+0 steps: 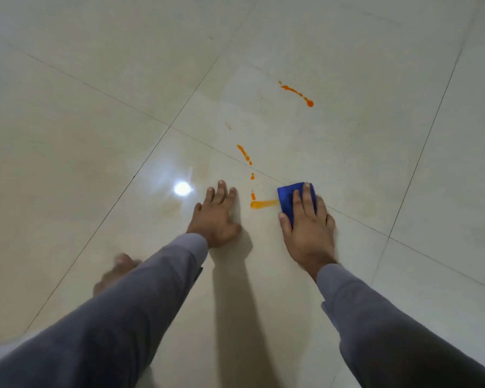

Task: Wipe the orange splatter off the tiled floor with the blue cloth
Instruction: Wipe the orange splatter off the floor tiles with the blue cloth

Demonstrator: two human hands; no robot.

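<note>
On the shiny tiled floor I am down low, leaning on my left hand. It lies flat on the tile with its fingers spread out, and it holds nothing. My right hand is on top of the blue cloth. My fingers are straight and press the cloth down flat; I am not squeezing it.

The cloth sits just to the right of the nearest orange smear. The smear runs right up to the cloth's left edge, so I think I am in the middle of wiping that bit.

There is a lot left. A small drop sits just above the smear. More drops go up in a line past the tile gap. A pale faint mark is farther up. Well away, near the top right, is another orange streak with a fat dot at its end.

So I think the job has only just started. Most of the orange is not wiped yet.
</note>
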